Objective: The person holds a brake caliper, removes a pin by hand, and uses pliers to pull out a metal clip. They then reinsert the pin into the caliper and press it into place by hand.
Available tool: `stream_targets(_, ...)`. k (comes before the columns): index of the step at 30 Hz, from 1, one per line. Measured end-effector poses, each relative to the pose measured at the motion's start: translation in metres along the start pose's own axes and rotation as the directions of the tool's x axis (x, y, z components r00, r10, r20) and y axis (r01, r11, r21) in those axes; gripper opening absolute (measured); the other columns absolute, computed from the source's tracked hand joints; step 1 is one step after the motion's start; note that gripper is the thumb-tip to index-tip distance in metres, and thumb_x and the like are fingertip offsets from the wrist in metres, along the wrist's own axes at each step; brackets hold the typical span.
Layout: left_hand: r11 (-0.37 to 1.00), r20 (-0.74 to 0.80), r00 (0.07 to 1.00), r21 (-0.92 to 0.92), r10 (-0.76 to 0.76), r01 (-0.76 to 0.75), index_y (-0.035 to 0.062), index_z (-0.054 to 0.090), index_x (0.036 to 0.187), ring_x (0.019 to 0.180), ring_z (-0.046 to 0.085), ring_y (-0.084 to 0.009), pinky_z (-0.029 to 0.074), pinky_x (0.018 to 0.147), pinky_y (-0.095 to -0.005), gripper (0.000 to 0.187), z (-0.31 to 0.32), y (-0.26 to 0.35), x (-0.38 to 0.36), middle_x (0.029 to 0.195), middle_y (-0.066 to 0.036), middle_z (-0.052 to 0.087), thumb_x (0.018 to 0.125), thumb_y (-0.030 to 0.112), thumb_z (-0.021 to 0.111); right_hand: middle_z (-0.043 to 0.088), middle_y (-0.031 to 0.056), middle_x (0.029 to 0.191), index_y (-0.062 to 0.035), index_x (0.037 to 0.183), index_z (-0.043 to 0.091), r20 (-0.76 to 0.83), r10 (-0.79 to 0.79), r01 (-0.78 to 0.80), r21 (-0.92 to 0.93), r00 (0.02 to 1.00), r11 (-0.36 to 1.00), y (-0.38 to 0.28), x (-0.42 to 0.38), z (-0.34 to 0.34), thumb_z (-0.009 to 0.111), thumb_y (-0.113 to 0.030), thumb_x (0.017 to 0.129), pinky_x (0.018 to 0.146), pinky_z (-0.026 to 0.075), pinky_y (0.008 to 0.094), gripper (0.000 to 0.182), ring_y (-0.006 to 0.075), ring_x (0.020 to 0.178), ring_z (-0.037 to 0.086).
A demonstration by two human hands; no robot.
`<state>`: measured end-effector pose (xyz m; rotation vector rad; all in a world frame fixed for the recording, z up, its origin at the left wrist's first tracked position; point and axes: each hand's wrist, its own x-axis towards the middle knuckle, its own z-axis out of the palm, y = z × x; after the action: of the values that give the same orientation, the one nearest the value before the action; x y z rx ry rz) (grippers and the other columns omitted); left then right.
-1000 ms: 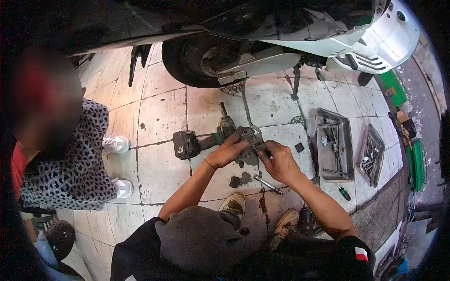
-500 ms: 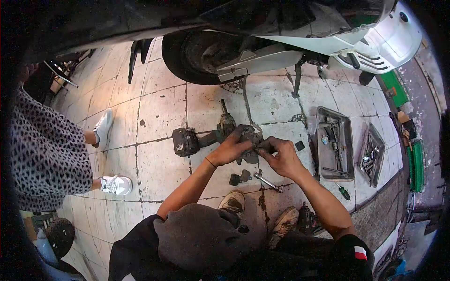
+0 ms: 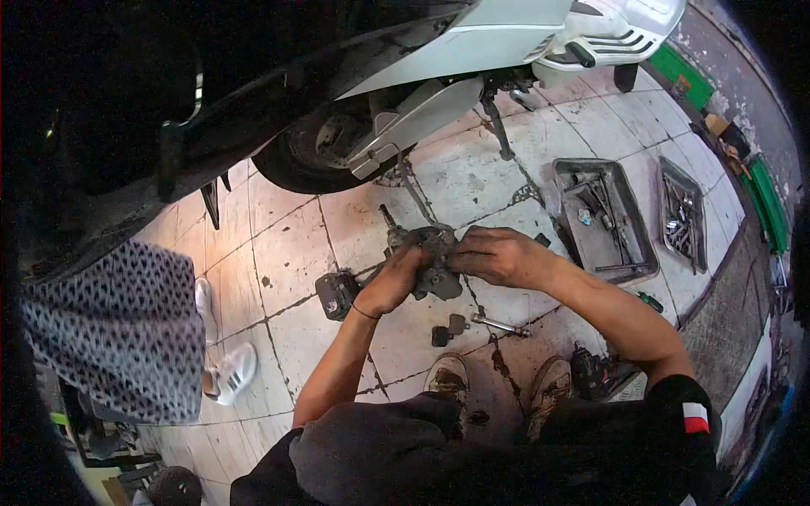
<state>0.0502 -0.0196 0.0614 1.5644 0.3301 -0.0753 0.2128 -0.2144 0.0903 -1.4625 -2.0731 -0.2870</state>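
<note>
Between my hands is a dark, dirty metal part (image 3: 440, 268) with a hose running from it toward the scooter's rear wheel. My left hand (image 3: 395, 280) is closed around its left side. My right hand (image 3: 498, 256) touches its right side with the fingers pressed together; the fingertips are partly hidden. Behind my left hand, a cordless impact driver (image 3: 337, 293) lies on the tiles. Two small dark pads (image 3: 449, 330) and a silver socket tool (image 3: 501, 325) are on the floor nearer my feet.
A scooter (image 3: 422, 126) stands in front. Two metal trays, one wide (image 3: 631, 271) and one narrow (image 3: 702, 221), hold tools at the right. Another power tool (image 3: 585, 369) lies beside my right foot. A person in a patterned garment (image 3: 118, 329) stands at the left.
The view has shifted and turned, with the scooter body now covering more of the upper left. My right hand's fingers now lie straighter along the part's right side.
</note>
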Motion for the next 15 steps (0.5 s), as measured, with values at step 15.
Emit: stream_targets(15, 0.945, 0.037, 0.999, 0.323, 0.034, -0.044, 0.0025, 0.042, 0.141, 0.100, 0.059, -0.0160, 0.052, 0.081, -0.0301, 0.049, -0.005, 0.012, 0.003, 0.121, -0.008, 0.060, 0.104, 0.034, 0.037, 0.070, 0.0126, 0.102, -0.0004, 0.104, 0.069, -0.038, 0.143, -0.124, 0.307, 0.989, 0.944, 0.008, 0.003, 0.005, 0.074, -0.003, 0.078, 0.087, 0.055, 0.0369, 0.026, 0.0286, 0.096, 0.067)
